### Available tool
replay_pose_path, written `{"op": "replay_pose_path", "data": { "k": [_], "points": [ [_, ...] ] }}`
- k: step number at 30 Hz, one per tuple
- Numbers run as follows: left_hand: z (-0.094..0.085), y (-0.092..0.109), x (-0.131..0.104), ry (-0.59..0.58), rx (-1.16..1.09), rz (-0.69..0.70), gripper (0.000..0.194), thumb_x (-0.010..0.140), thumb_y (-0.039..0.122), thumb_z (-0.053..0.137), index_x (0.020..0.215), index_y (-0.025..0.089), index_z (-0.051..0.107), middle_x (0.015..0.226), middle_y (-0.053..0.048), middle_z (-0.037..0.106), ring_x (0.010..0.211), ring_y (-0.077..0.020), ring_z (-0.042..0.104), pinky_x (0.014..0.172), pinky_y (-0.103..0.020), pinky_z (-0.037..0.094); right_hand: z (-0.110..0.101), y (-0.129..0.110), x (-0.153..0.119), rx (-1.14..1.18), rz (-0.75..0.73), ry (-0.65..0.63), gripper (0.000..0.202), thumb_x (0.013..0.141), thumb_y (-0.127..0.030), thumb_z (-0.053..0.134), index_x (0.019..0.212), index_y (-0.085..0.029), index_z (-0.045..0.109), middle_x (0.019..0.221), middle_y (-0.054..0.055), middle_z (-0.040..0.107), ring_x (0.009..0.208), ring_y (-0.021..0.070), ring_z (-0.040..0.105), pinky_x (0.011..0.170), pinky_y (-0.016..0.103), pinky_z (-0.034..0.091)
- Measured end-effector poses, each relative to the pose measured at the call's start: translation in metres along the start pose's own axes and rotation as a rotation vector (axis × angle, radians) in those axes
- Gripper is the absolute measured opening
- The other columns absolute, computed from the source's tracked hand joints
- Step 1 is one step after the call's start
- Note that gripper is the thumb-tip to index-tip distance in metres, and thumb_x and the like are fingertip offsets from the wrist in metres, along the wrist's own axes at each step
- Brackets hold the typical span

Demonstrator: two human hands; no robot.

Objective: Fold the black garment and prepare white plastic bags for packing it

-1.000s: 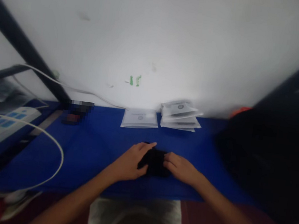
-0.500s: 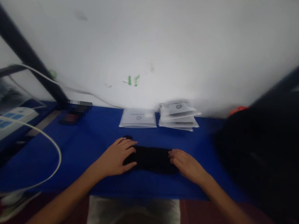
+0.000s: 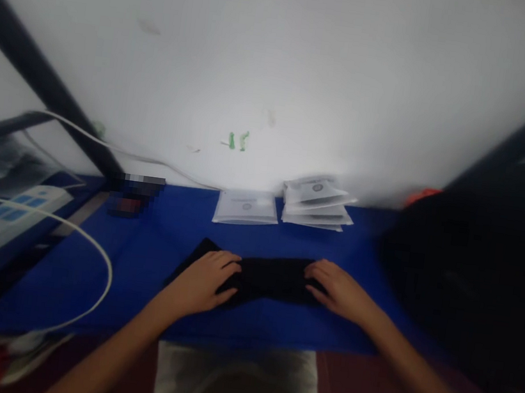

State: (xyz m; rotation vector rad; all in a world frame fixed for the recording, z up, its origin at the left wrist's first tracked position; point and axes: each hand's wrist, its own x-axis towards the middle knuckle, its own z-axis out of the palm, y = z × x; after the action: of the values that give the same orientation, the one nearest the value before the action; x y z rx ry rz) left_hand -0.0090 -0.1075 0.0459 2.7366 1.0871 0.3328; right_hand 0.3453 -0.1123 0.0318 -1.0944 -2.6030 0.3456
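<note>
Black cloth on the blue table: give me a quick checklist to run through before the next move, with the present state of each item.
1. Left hand on the black cloth: ok, palm down on its left part.
2. Right hand on the cloth: ok, fingers on its right end.
3. Cloth lies flat: ok between the hands; the left corner beyond the left hand is too dark to judge.
4. Packets clear of the cloth: ok, apart, by the wall.
5. White cable clear: ok, left of the hands.
6. Dark heap at right clear: cannot tell, blurred.

Counter (image 3: 144,284) bare left of the black cloth (image 3: 266,277); white packets (image 3: 285,207) block behind, dark bulk (image 3: 474,276) crowds right, cable (image 3: 91,251) far left.
</note>
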Motion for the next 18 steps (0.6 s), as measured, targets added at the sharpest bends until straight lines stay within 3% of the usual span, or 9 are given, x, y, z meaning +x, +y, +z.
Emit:
{"op": "replay_pose_path", "data": {
  "k": [3, 6, 10, 14, 16, 18],
  "points": [
    [0.001, -0.007, 0.015, -0.027, -0.022, -0.026, 0.018, 0.094, 0.020, 0.048, 0.104, 0.020, 0.064, 0.108, -0.007, 0.069, 0.102, -0.0232, 0.064, 0.091, -0.038, 0.048, -0.005, 0.005, 0.012, -0.040, 0.020, 0.009, 0.014, 0.099, -0.023, 0.047, 0.099, -0.020, 0.061, 0.093, 0.008, 0.067, 0.087, 0.0221, 0.063, 0.081, 0.037, 0.051],
    [-0.004, -0.023, 0.036, 0.025, 0.034, -0.194, 0.018, 0.096, 0.023, 0.047, 0.102, 0.022, 0.064, 0.098, -0.005, 0.070, 0.089, -0.0206, 0.066, 0.080, -0.032, 0.049, -0.010, 0.016, 0.035, -0.119, 0.120, 0.103, 0.012, 0.098, -0.025, 0.049, 0.097, -0.020, 0.060, 0.089, 0.007, 0.066, 0.083, 0.0218, 0.063, 0.075, 0.033, 0.051],
    [-0.005, -0.037, 0.059, 0.139, 0.173, -0.402, 0.025, 0.098, 0.022, 0.043, 0.115, 0.014, 0.060, 0.106, -0.015, 0.066, 0.098, -0.0280, 0.064, 0.084, -0.039, 0.046, -0.010, 0.024, 0.062, -0.303, 0.277, 0.261, 0.015, 0.096, -0.020, 0.049, 0.102, -0.016, 0.061, 0.100, 0.016, 0.066, 0.094, 0.0299, 0.062, 0.083, 0.042, 0.050],
    [-0.001, -0.037, 0.036, 0.106, 0.126, -0.284, 0.025, 0.098, 0.031, 0.050, 0.115, 0.016, 0.060, 0.112, -0.013, 0.064, 0.105, -0.0289, 0.060, 0.090, -0.042, 0.043, -0.001, 0.015, 0.051, -0.269, 0.132, 0.237, 0.024, 0.095, -0.027, 0.056, 0.115, -0.015, 0.060, 0.118, 0.019, 0.062, 0.112, 0.0333, 0.057, 0.096, 0.049, 0.047],
    [0.003, -0.037, 0.018, 0.037, 0.062, -0.182, 0.024, 0.095, 0.038, 0.056, 0.109, 0.019, 0.062, 0.111, -0.009, 0.064, 0.103, -0.0272, 0.059, 0.090, -0.041, 0.043, 0.005, 0.010, 0.037, -0.193, 0.047, 0.159, 0.026, 0.092, -0.032, 0.063, 0.112, -0.016, 0.061, 0.120, 0.017, 0.061, 0.113, 0.0315, 0.057, 0.097, 0.048, 0.047],
    [0.006, -0.039, 0.008, -0.008, 0.023, -0.145, 0.020, 0.093, 0.036, 0.059, 0.104, 0.020, 0.062, 0.111, -0.008, 0.064, 0.101, -0.0260, 0.060, 0.090, -0.040, 0.044, 0.011, 0.009, 0.028, -0.137, 0.045, 0.105, 0.017, 0.090, -0.026, 0.065, 0.104, -0.017, 0.062, 0.118, 0.016, 0.061, 0.111, 0.0295, 0.058, 0.094, 0.047, 0.049]
  ]
}}
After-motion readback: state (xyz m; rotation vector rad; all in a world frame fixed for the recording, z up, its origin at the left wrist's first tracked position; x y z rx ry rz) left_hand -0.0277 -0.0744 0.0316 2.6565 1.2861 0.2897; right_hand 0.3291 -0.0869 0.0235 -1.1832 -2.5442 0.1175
